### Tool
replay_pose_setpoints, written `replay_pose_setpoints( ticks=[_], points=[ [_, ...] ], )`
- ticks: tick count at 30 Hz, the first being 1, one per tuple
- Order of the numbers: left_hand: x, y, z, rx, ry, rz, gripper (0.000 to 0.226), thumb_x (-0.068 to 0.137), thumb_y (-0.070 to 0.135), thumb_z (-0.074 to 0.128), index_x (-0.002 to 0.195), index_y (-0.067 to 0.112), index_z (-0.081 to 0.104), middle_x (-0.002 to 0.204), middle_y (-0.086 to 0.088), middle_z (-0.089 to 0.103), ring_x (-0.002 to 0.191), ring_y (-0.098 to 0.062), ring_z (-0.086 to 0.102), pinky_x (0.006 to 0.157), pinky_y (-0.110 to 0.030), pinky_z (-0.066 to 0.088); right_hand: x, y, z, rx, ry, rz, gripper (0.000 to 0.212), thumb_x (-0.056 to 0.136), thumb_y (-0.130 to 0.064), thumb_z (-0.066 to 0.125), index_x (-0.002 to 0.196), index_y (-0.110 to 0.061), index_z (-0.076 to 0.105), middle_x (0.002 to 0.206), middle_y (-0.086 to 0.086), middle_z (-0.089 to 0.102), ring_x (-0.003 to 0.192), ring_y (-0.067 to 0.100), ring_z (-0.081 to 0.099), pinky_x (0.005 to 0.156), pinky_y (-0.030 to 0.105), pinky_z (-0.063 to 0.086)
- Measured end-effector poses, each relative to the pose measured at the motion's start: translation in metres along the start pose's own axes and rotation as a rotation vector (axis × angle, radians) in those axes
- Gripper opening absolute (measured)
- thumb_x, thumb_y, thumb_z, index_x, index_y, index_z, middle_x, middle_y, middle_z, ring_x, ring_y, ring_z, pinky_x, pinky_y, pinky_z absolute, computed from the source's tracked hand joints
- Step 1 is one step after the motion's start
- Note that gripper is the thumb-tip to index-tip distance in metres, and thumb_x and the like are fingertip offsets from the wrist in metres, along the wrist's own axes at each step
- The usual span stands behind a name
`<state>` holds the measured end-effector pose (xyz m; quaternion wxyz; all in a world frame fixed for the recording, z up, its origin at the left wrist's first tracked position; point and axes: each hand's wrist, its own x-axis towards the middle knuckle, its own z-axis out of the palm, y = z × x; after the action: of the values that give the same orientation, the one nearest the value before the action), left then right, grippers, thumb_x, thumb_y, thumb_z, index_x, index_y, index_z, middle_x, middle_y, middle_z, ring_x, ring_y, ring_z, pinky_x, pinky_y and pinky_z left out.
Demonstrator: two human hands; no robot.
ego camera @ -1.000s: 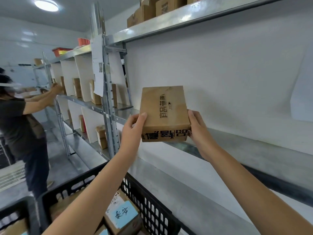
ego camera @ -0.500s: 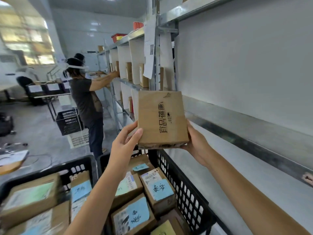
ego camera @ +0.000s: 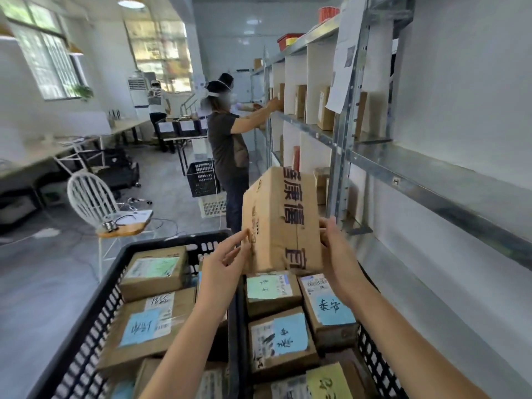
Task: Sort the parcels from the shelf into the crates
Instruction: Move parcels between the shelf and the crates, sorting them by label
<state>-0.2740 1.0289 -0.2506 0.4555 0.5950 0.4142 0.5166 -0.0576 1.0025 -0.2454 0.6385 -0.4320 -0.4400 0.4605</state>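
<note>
Bottom of frame: two black crates are sitting side by side, the left crate (ego camera: 86, 326) and the right crate (ego camera: 371, 358). Both are carrying brown labelled parcels (ego camera: 149, 332) with blue, green and yellow notes stuck on top.

Centre of frame, just above the crates' far ends: the held parcel (ego camera: 283, 223) is hanging in the air, tilted, with its printed tape facing the camera. The left hand (ego camera: 227, 266) is pressing nearly straight fingertips against the parcel's left edge. The right hand (ego camera: 339, 254) is wrapping curled fingers round its right edge.

Right of frame: the metal shelf (ego camera: 431, 180) is running back into depth.

Middle distance, upper centre: another person (ego camera: 227, 145) is reaching into the shelf, with a floor crate (ego camera: 201, 178) beside them. Left of that, a white chair (ego camera: 92, 197) is standing on the floor.
</note>
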Motion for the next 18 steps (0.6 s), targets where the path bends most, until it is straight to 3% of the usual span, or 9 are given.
replay_pose_setpoints(
  ticks=[5,6,9,11,13,14,16,18],
  points=[
    [-0.023,-0.005,-0.006,-0.035,-0.08,-0.137,0.075,0.069,0.076,0.065,0.136,0.044,0.055,0.121,0.017,0.069,0.114,-0.005,0.063,0.098,-0.032,0.052,-0.008,0.027,0.017,-0.01,-0.096,0.115,0.043,0.094,-0.049,0.049,0.127,-0.022,0.052,0.125,0.009,0.064,0.119,0.027,0.06,0.099,0.053,0.051],
    [-0.027,-0.006,-0.007,-0.035,-0.097,-0.143,0.073,0.071,0.075,0.066,0.136,0.043,0.055,0.121,0.016,0.07,0.113,-0.006,0.065,0.095,-0.031,0.054,-0.009,0.032,0.019,-0.016,-0.136,0.154,0.048,0.091,-0.055,0.05,0.13,-0.027,0.05,0.127,0.005,0.064,0.122,0.024,0.059,0.101,0.052,0.05],
    [-0.036,-0.009,-0.011,-0.06,-0.13,-0.114,0.038,0.083,0.053,0.07,0.12,0.05,0.064,0.114,0.012,0.073,0.104,-0.008,0.07,0.079,-0.02,0.057,-0.009,0.044,0.02,-0.052,-0.262,0.314,0.075,0.078,-0.076,0.056,0.142,-0.045,0.032,0.14,-0.003,0.054,0.131,0.022,0.05,0.104,0.052,0.047],
    [-0.042,-0.014,-0.016,-0.078,-0.117,-0.12,0.029,0.083,0.051,0.073,0.111,0.054,0.066,0.114,0.011,0.073,0.104,-0.009,0.07,0.082,-0.025,0.058,-0.008,0.051,0.021,-0.093,-0.248,0.39,0.1,0.064,-0.082,0.063,0.148,-0.045,0.024,0.144,-0.001,0.048,0.129,0.026,0.051,0.103,0.054,0.047],
    [-0.045,-0.018,-0.024,-0.124,-0.101,-0.149,0.035,0.08,0.053,0.075,0.113,0.052,0.066,0.117,0.009,0.072,0.107,-0.012,0.069,0.089,-0.032,0.056,-0.007,0.056,0.024,-0.171,-0.187,0.397,0.113,0.057,-0.084,0.068,0.15,-0.036,0.028,0.142,-0.002,0.049,0.126,0.02,0.053,0.104,0.049,0.046],
    [-0.045,-0.021,-0.028,-0.155,-0.093,-0.153,0.039,0.079,0.052,0.077,0.116,0.05,0.066,0.119,0.007,0.072,0.109,-0.014,0.069,0.089,-0.032,0.057,-0.007,0.056,0.025,-0.214,-0.168,0.377,0.114,0.054,-0.085,0.069,0.148,-0.031,0.034,0.135,-0.006,0.053,0.118,0.012,0.057,0.1,0.041,0.05],
    [-0.046,-0.025,-0.034,-0.219,-0.047,-0.152,0.051,0.077,0.047,0.08,0.125,0.044,0.064,0.122,0.004,0.071,0.112,-0.016,0.068,0.088,-0.031,0.057,-0.008,0.054,0.027,-0.283,-0.137,0.307,0.105,0.047,-0.088,0.07,0.133,-0.032,0.049,0.114,-0.016,0.065,0.093,-0.003,0.067,0.075,0.019,0.056],
    [-0.045,-0.029,-0.04,-0.257,0.028,-0.15,0.061,0.074,0.043,0.081,0.131,0.038,0.059,0.122,0.001,0.071,0.113,-0.018,0.067,0.092,-0.038,0.056,-0.006,0.054,0.027,-0.283,-0.105,0.249,0.099,0.043,-0.086,0.075,0.123,-0.031,0.059,0.101,-0.014,0.074,0.086,-0.001,0.071,0.07,0.021,0.057]
  ],
)
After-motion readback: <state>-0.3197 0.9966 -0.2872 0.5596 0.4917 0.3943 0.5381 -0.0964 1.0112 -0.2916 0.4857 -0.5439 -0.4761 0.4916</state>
